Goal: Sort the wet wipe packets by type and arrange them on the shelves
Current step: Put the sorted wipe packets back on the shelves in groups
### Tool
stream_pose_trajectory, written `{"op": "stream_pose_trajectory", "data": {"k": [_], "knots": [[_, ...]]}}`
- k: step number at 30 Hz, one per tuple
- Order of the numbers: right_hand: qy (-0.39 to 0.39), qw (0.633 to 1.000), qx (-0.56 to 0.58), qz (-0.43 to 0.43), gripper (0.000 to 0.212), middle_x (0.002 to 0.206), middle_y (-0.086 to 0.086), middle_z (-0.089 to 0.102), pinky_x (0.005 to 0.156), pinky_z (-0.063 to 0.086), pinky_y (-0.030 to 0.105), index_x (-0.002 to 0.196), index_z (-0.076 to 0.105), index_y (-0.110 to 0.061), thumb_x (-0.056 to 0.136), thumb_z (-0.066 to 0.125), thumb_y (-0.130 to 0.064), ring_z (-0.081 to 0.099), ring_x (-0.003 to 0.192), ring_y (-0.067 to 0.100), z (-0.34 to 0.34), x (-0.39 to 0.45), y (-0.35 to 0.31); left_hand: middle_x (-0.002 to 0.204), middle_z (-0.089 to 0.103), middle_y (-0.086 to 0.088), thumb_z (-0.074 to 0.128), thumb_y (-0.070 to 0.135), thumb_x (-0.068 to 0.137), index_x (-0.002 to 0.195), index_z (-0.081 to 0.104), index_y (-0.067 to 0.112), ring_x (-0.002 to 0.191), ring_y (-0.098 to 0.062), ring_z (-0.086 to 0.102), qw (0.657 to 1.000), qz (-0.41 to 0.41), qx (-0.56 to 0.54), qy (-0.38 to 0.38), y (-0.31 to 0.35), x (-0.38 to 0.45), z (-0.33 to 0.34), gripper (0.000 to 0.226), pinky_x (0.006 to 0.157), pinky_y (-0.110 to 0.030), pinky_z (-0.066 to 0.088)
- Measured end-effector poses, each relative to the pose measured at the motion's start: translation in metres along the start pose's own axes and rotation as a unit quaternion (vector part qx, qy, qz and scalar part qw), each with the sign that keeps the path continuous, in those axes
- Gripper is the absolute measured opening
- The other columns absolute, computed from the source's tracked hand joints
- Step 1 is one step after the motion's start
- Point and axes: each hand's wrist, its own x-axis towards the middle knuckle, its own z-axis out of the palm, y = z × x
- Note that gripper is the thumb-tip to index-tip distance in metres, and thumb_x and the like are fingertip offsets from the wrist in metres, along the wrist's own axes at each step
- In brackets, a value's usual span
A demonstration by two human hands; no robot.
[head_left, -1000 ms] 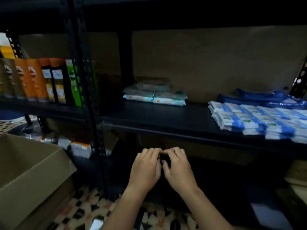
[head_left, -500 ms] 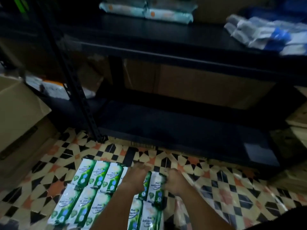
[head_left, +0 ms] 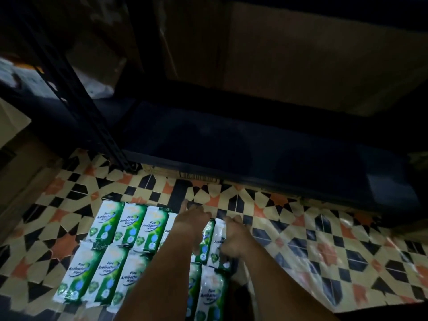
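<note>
Green-and-white pine wipe packets (head_left: 129,230) were laid in rows on the tiled floor (head_left: 301,228), just before the bottom shelf (head_left: 231,144) — presumably staged for loading. Both hands rested on the row nearest that shelf; the left hand (head_left: 193,220) appeared loosely spread, while the right hand (head_left: 234,235) seemed curled round one packet (head_left: 216,242) — likely to lift it.

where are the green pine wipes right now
In the head view, the green pine wipes lie in rows on the patterned floor, lower left, before the bottom shelf.
</note>
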Motion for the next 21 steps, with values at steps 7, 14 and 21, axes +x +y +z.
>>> {"op": "stream_pose_trajectory", "data": {"k": [7, 14, 21], "knots": [[0.002, 1.0, 0.0, 0.009, 0.101, 0.157, 0.014, 0.006, 0.11, 0.044, 0.036, 0.153, 0.024, -0.009, 0.072, 0.085, -0.013, 0.042, 0.136, 0.034, -0.001, 0.001, -0.002, 0.148, 0.043, -0.013, 0.084, 0.023, 0.074, 0.146, 0.04, 0.017, 0.144, -0.034, 0.025, 0.998, 0.012, 0.04, 0.041, 0.007, -0.004, -0.007, 0.084, 0.123, -0.05, -0.001], [0.021, 0.998, 0.056, -0.026, 0.07, 0.13, 0.007, 0.033, 0.1, 0.047, 0.04, 0.127, 0.035, -0.023, 0.073, 0.072, 0.001, 0.042, 0.123, 0.033, -0.003, -0.01, 0.0, 0.134, 0.057, -0.013, 0.092, 0.028, 0.065, 0.145, 0.034, 0.014, 0.14, -0.034, 0.034, 0.999, 0.021, 0.014, 0.037, 0.007, -0.009, -0.008, 0.1, 0.125, -0.044, 0.001], [0.068, 0.987, 0.122, -0.076, 0.062, 0.122, 0.005, 0.03, 0.082, 0.044, 0.031, 0.133, 0.038, -0.018, 0.08, 0.063, 0.004, 0.048, 0.11, 0.028, -0.013, -0.018, 0.005, 0.151, 0.034, -0.009, 0.09, 0.011, 0.068, 0.159, 0.014, 0.025, 0.138, -0.037, 0.034, 0.988, 0.059, -0.131, 0.056, -0.001, -0.016, -0.006, 0.119, 0.109, -0.047, 0.041]]}}
